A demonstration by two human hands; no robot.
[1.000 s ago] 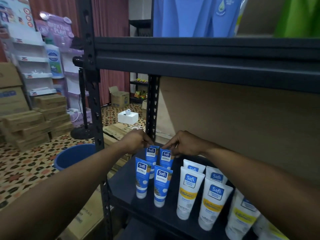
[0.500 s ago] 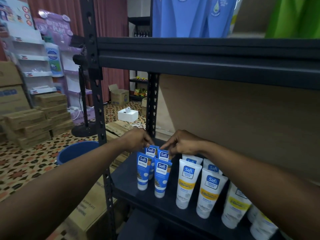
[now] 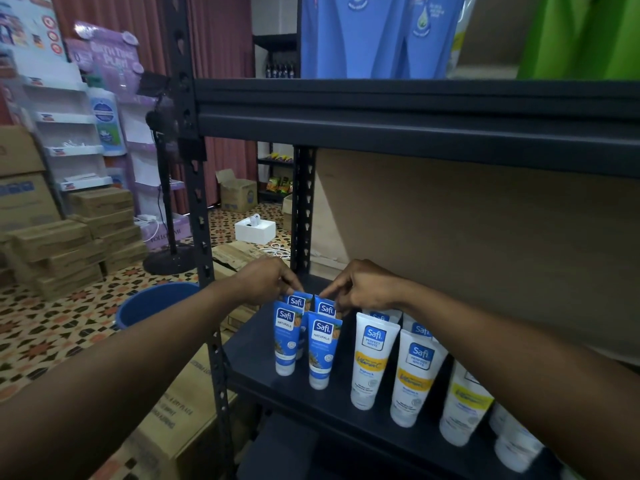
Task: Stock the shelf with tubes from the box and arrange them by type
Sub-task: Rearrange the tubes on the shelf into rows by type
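Pinching away at the back row now: the left hand (image 3: 268,284) has its fingertips curled onto the crimped top of the back-left blue tube (image 3: 297,301), and the right hand (image 3: 360,287) does the same on the back-right blue tube (image 3: 326,308), its forefinger reaching down to the flat seal. Both tubes stand cap-down on the shelf (image 3: 263,382), tucked just behind two front blue tubes (image 3: 285,337), with the white tubes (image 3: 372,358) lined up to their right, so the types sit in separate groups. These look like light, soft plastic tubes, a bit slick on the printed body and top-heavy on those small caps, so one nudge could topple a neighbour. The stiff crimp at the top is the sensible place to hold for small corrections; for lifting, a grip around the body nearer the cap would be steadier. Against the frame from half a second ago, very little differs: the same fingers stay on the same two tops, the rows stand as they did, and only the view has drifted slightly. A cardboard box (image 3: 173,427) sits on the floor beside the shelf post; whether it is the stock box, I cannot tell.
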